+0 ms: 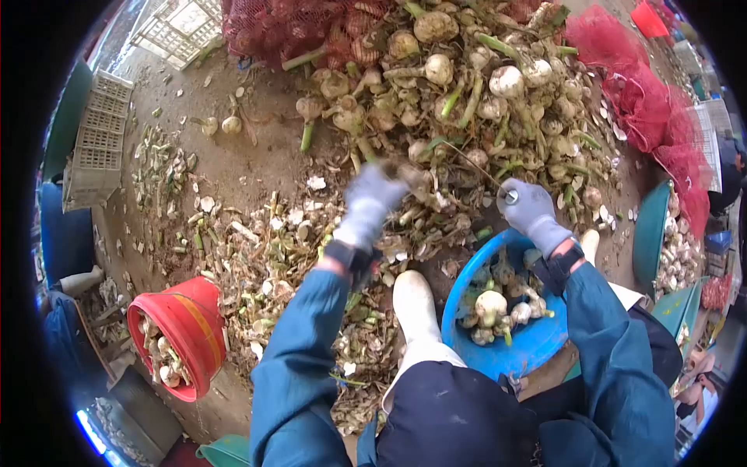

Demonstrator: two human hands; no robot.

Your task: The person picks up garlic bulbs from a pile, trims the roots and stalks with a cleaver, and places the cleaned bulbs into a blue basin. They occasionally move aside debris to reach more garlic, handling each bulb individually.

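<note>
My left hand, in a grey glove and smeared by motion, is closed on what looks like a garlic bulb, also blurred, above the heap's near edge. To its right, my gloved right hand grips a tool with a thin, slightly curved blade pointing up and left; its handle is mostly hidden in the fist. Dirty garlic bulbs with stalks form a big heap in front of both hands. Below my right hand, a blue bucket holds several garlic bulbs.
Cut stalks and peelings litter the floor around my white boot. At left, a red bucket of garlic leans over. Red mesh sacks, white crates and a green tub stand around. Other people show at far right.
</note>
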